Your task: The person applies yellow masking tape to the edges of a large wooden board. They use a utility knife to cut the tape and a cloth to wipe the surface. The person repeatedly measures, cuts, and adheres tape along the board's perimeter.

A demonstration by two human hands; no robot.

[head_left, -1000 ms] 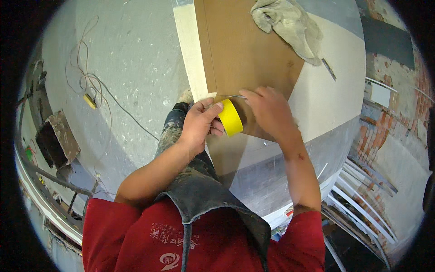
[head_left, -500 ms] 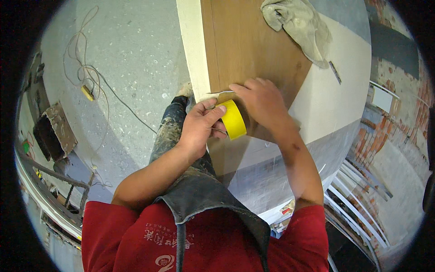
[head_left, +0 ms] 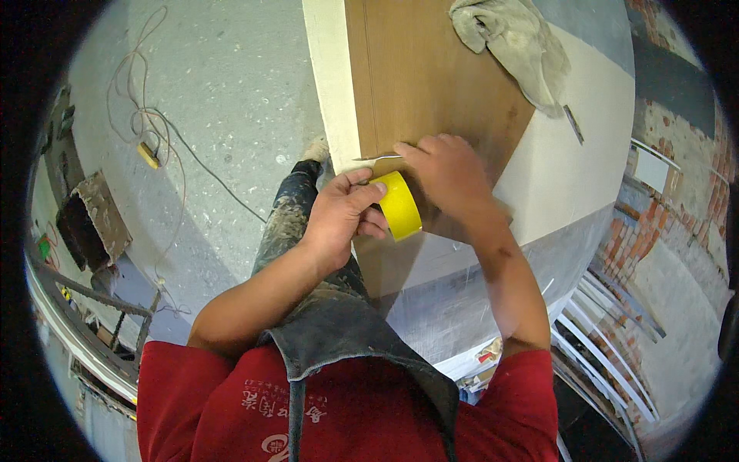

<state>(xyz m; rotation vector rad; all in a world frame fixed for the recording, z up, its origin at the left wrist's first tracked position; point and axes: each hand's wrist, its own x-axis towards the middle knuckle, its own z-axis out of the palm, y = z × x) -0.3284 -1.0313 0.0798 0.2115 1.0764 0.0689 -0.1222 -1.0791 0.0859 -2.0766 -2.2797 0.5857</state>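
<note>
My left hand (head_left: 332, 218) grips a roll of yellow tape (head_left: 399, 206), thumb on its near side and fingers curled behind. The roll stands tilted by the near end of a brown wood-look board (head_left: 431, 73). Just beyond and right of it, my right hand (head_left: 449, 171) is closed, low over the board. From its fingertips a thin, pale, blade-like piece (head_left: 377, 159) points left across the board's edge. The rest of that piece is hidden in the hand. Under the board lies a cream-coloured slab (head_left: 331, 69).
A crumpled grey cloth (head_left: 514, 46) lies on the board's far right, with a slim dark tool (head_left: 573, 125) beside it. Left on the floor are tangled cords (head_left: 146, 115), a yellow block (head_left: 148, 155) and a rough box-like piece (head_left: 106, 215). White strips (head_left: 608, 350) lean at the right.
Both hands hold nearly the same pose and place. The board and the things on it sit slightly farther right in view.
</note>
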